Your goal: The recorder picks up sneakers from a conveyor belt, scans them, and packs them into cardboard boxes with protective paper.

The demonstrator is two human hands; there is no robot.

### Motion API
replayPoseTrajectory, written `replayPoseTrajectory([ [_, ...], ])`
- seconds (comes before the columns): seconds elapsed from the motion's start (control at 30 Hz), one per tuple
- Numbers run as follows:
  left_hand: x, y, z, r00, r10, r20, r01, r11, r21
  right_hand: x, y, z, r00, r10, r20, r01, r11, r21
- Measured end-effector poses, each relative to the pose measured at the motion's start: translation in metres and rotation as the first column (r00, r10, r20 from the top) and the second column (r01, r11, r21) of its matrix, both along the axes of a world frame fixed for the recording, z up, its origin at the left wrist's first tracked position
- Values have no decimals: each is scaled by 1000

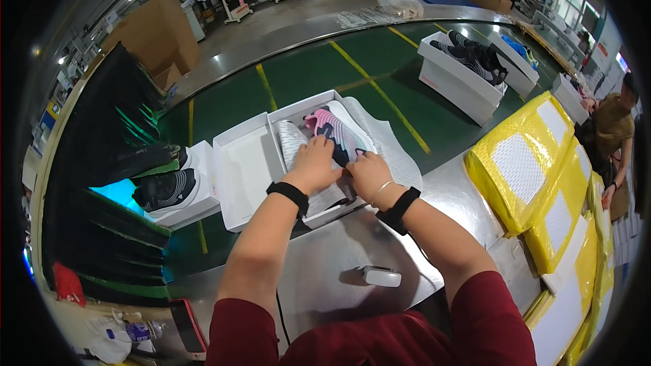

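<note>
A sneaker (347, 125) in pink, pale grey and dark navy, with a white sole, lies in an open white shoebox (277, 116) in front of me. My left hand (314, 166) grips its dark upper from the left, fingers curled over it. At its near end, my right hand (371, 175) has its fingers closed on the shoe. White patterned wrapping paper (291, 139) sits along the box's left inside and covers what is under it. More white paper (393, 139) spills over the right wall. The box's lid (245, 166) is folded open to the left.
Black shoes sit in a white box (193, 200) by a dark strip curtain (102, 129) at left. Further boxed shoes (468, 57) stand on the green conveyor (380, 105). Yellow-wrapped stacks (519, 163) and a co-worker (614, 129) are at right. A small white device (382, 276) rests near me.
</note>
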State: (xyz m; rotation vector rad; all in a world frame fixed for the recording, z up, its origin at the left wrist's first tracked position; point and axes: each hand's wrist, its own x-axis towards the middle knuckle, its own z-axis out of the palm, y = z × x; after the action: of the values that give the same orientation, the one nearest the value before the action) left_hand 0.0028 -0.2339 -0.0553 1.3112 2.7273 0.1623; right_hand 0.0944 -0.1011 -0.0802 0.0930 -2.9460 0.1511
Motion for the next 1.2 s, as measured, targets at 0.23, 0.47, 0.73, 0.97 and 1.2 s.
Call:
replayPoseTrajectory([
  [0.23,-17,-2,8,999,38,35,-32,988,-152,73,51,39,994,-113,9,114,985,-132],
  [0.47,-11,-10,2,991,105,81,-97,990,-106,62,73,-39,988,68,135,-47,987,-157],
  [0.73,32,-108,-12,935,183,305,-337,731,594,-1,42,30,995,50,92,27,729,-684],
  [0.97,45,-102,-13,897,144,417,-392,695,603,-8,-15,23,959,217,184,-198,974,-115],
  [1.2,78,-69,-8,991,-125,-51,131,788,602,27,16,46,1000,28,-6,-28,991,-131],
])
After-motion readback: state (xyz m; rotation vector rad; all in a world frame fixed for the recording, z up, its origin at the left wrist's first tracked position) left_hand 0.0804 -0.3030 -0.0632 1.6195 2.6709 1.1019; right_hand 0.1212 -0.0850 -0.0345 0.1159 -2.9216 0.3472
